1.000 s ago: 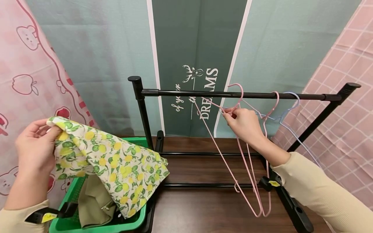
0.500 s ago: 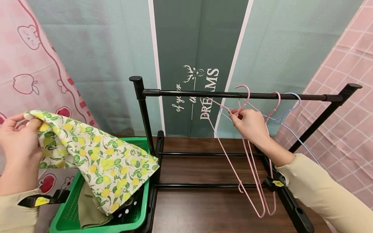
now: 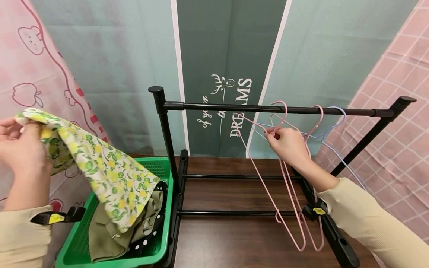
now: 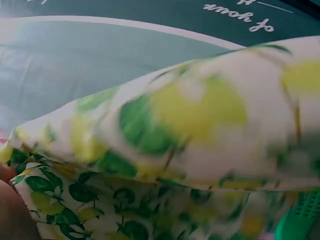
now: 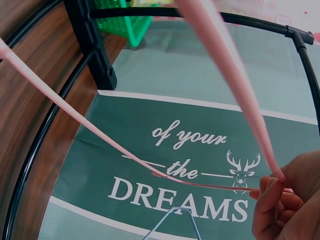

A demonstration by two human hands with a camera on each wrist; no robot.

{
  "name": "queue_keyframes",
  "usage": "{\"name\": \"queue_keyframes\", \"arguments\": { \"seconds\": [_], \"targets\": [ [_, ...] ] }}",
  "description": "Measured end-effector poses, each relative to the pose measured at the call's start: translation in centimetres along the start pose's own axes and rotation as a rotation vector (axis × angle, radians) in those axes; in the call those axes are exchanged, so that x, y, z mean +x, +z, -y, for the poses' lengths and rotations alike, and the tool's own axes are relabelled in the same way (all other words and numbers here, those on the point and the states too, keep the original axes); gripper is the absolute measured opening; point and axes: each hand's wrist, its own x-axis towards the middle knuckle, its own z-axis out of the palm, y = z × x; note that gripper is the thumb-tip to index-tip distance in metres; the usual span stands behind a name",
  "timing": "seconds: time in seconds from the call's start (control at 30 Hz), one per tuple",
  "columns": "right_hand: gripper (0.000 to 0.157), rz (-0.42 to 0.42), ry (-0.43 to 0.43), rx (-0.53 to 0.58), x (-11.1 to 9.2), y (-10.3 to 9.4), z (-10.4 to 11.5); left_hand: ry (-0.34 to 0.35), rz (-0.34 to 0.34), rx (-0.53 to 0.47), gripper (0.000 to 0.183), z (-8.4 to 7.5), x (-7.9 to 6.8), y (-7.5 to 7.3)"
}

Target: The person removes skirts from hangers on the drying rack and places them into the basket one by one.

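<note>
At the far left of the head view my left hand (image 3: pixel 25 152) pinches a corner of a white cloth with a lemon print (image 3: pixel 110 171). The cloth slants down to the right over the green basket (image 3: pixel 155 165), and it fills most of the left wrist view. My right hand (image 3: pixel 289 145) pinches a pink clothes hanger (image 5: pixel 222 65) just under its hook, at the black rail (image 3: pixel 218 107). No garment is on that hanger. Inside the basket lie an olive garment (image 3: pixel 107 234) and a black fabric with white dots (image 3: pixel 145 243).
Right of my right hand, another pink hanger (image 3: pixel 321 111) and a blue hanger (image 3: pixel 343 111) hang on the rail. The rack's black base (image 3: pixel 335 238) stands on a brown wooden surface (image 3: pixel 241 238). Cloth backdrops surround it on three sides.
My left hand has moved left and up, drawing the lemon-print cloth leftward and uncovering more of the basket's contents. My right hand has shifted slightly right with the pink hanger.
</note>
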Motion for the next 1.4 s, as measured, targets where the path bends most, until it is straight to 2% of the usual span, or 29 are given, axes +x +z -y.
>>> {"name": "queue_keyframes", "arguments": {
  "seconds": [0.03,0.1,0.17,0.23,0.3,0.37,0.43,0.5,0.6,0.67,0.83,0.93,1.07,1.2,1.3,1.4],
  "targets": [
    [0.033,-0.001,0.001,0.001,0.0,0.0,0.0,0.011,0.029,0.052,0.024,0.3,-0.5,0.0],
    [0.033,0.0,-0.002,-0.003,-0.1,0.1,-0.2,0.021,0.104,0.216,0.019,0.9,-1.6,-0.1],
    [0.031,0.003,-0.001,-0.006,-0.2,0.3,-0.3,0.015,0.202,0.456,0.019,1.4,-2.4,-0.5],
    [0.028,0.005,0.003,-0.006,-0.3,0.4,-0.4,0.002,0.338,0.719,0.016,1.8,-3.2,-1.2],
    [0.025,0.003,0.006,-0.007,-0.3,0.5,-0.5,0.07,0.488,0.932,0.007,2.3,-3.8,-1.8],
    [0.024,0.002,0.011,-0.005,-0.3,0.5,-0.6,0.208,0.632,1.096,0.013,2.9,-4.4,-2.5],
    [0.024,0.003,0.014,-0.005,-0.2,0.5,-0.7,0.359,0.745,1.174,0.019,3.7,-5.0,-3.0],
    [0.025,0.007,0.019,-0.01,-0.2,0.5,-0.8,0.517,0.814,1.218,0.019,4.5,-5.6,-3.5],
    [0.026,0.01,0.022,-0.016,-0.2,0.4,-0.9,0.652,0.867,1.258,0.014,5.6,-6.3,-4.1],
    [0.026,0.009,0.024,-0.017,-0.2,0.4,-0.9,0.711,0.9,1.262,0.012,6.3,-6.6,-4.4],
    [0.025,0.001,0.007,-0.019,-0.2,0.4,-0.9,0.718,1.052,1.249,0.015,7.6,-7.1,-4.9],
    [0.024,-0.01,-0.004,-0.022,-0.1,0.5,-0.9,0.609,1.157,1.312,0.017,8.1,-7.7,-5.3],
    [0.023,-0.02,-0.016,-0.022,0.0,0.5,-0.8,0.458,1.257,1.402,0.017,8.6,-8.4,-6.0],
    [0.021,-0.016,-0.028,-0.021,0.1,0.6,-0.8,0.389,1.332,1.43,0.025,9.4,-9.0,-6.7],
    [0.021,-0.012,-0.034,-0.02,0.2,0.7,-0.7,0.318,1.382,1.399,0.031,9.9,-9.3,-7.2],
    [0.021,-0.012,-0.037,-0.018,0.2,0.8,-0.7,0.29,1.442,1.366,0.039,10.4,-9.6,-7.6]
  ]
}}
